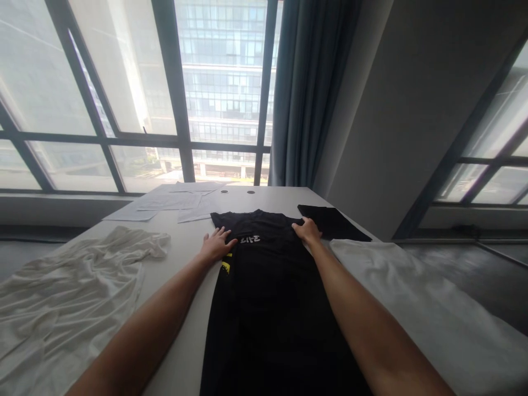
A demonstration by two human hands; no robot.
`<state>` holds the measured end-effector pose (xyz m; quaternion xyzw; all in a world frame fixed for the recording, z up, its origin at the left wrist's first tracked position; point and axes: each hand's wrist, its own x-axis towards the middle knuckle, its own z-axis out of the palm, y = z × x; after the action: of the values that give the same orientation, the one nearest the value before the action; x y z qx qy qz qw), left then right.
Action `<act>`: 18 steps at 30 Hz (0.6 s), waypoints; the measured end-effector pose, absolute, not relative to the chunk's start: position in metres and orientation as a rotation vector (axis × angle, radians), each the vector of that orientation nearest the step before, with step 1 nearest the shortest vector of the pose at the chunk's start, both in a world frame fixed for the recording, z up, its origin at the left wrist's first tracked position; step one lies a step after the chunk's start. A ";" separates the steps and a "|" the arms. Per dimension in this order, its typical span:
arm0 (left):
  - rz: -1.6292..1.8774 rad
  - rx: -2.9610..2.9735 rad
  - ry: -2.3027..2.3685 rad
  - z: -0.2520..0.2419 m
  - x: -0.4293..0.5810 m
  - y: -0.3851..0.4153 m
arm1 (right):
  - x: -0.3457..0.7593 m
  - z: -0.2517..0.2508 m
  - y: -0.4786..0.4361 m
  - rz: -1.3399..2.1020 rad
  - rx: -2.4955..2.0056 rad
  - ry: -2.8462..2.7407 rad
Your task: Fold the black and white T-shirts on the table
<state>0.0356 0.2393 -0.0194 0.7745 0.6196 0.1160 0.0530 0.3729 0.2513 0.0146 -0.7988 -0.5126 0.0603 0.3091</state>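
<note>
A black T-shirt (272, 297) lies stretched lengthwise on the white table, its neckline toward the window. White lettering shows across its upper part, and a yellow print is at its left edge. My left hand (216, 245) rests flat with fingers spread on the shirt's upper left side. At the upper right shoulder, my right hand (307, 231) has its fingers closed on the fabric edge. The shirt's near end runs out of the bottom of the view.
A folded black cloth (334, 221) lies right of the shirt. Crumpled white fabric (82, 297) covers the table's left side, and another white cloth (421, 302) is at the right. Paper sheets (173, 201) lie at the back left. Behind are windows and a grey-blue curtain (309, 93).
</note>
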 end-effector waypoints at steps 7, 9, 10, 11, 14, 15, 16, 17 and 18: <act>0.532 2.291 1.816 -0.021 0.035 0.240 | 0.313 0.067 0.284 0.134 -1.776 -1.527; 0.597 2.266 1.795 -0.021 0.034 0.240 | 0.282 0.065 0.282 0.172 -1.590 -1.744; 0.617 2.258 1.786 -0.021 0.033 0.240 | 0.266 0.061 0.278 0.231 -1.497 -1.903; 0.630 2.253 1.777 -0.021 0.033 0.240 | 0.253 0.054 0.274 0.313 -1.416 -2.076; 0.656 2.251 1.765 -0.021 0.033 0.240 | 0.233 0.031 0.261 0.410 -1.339 -2.333; 0.664 2.259 1.763 -0.022 0.034 0.240 | 0.233 0.024 0.258 0.373 -1.390 -2.317; 0.673 2.269 1.762 -0.022 0.034 0.239 | 0.236 0.018 0.256 0.321 -1.471 -2.271; 0.686 2.287 1.760 -0.022 0.035 0.239 | 0.241 0.014 0.255 0.268 -1.563 -2.216; 0.705 2.309 1.757 -0.022 0.035 0.239 | 0.247 0.010 0.254 0.222 -1.650 -2.169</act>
<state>0.0350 0.2386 -0.0219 0.7710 0.5866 0.2353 0.0781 0.2465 0.2538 0.0104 -0.5910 -0.7769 0.0794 0.2021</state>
